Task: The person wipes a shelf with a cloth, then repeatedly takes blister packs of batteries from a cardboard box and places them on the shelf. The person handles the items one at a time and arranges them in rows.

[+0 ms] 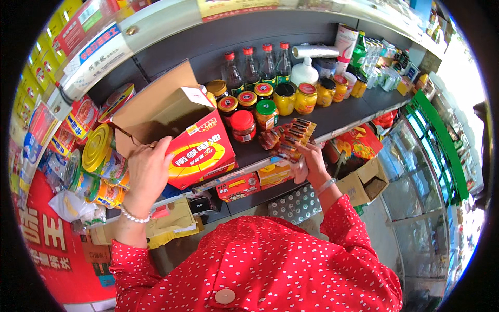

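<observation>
My left hand (150, 169) grips the near wall of a red cardboard carton (200, 150), fingers hooked over its edge. The carton is tilted on the shelf, its flaps raised, and its inside lies in shadow. In my right hand (312, 162) are several cards of batteries (292, 136), held over the shelf's front edge. Just beyond them stand a jar with a green lid (267, 115) and a jar with a red lid (243, 126).
Glass bottles with red caps (249, 68) and jars of yellow fruit (306, 97) line the dark shelf (351, 111). Cans with yellow lids (99, 148) crowd the left. Below right sits an open cardboard box (364, 183); beside it runs a glass case with a green frame (436, 152).
</observation>
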`<state>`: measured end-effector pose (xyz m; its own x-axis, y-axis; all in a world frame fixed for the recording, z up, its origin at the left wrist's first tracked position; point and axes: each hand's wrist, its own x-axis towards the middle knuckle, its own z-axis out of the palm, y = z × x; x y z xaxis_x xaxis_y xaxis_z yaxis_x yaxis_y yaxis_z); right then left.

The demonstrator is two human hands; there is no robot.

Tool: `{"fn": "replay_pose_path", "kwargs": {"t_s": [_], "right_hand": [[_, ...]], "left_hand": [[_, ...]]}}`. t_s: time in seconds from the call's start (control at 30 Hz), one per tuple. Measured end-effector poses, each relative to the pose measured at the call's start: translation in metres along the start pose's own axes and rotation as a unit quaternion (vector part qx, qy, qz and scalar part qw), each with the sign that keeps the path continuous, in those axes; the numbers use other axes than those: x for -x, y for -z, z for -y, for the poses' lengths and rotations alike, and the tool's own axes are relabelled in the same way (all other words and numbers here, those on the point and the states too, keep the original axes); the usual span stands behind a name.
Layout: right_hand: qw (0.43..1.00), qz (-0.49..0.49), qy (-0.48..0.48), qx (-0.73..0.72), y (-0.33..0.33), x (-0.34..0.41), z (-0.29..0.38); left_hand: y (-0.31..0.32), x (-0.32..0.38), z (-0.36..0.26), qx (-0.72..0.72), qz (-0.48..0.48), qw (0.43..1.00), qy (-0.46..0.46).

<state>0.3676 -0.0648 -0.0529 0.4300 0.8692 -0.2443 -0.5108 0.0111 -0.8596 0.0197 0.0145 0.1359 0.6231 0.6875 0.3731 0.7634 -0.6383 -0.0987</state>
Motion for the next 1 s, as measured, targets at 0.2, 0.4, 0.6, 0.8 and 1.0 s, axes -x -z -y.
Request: {"fn": "replay_pose_path", "kwargs": {"t_s": [0.2,0.4,0.6,0.8,1.0], "right_hand": [[0.978,0.106,-0.034,0.177,-0.010,-0.050,-0.002],[0.932,0.196,0.067,0.297,-0.077,-0.001,0.023],[0.633,0.196,0.546,0.513,-0.172,0.063,0.109],[0.414,0.177,0.487,0.748,-0.216,0.074,0.111],[0.728,0.225,0.433,0.481,-0.197,0.042,0.104]], "left_hand": [[-0.012,0.017,-0.008,0.045,-0.090,0.995,-0.003],[-0.014,0.038,-0.023,0.047,-0.150,0.987,-0.037],[-0.016,0.047,-0.031,0.029,-0.156,0.986,-0.042],[-0.018,0.052,-0.035,0.027,-0.182,0.982,-0.042],[-0.016,0.050,-0.032,0.055,-0.179,0.982,-0.021]]}}
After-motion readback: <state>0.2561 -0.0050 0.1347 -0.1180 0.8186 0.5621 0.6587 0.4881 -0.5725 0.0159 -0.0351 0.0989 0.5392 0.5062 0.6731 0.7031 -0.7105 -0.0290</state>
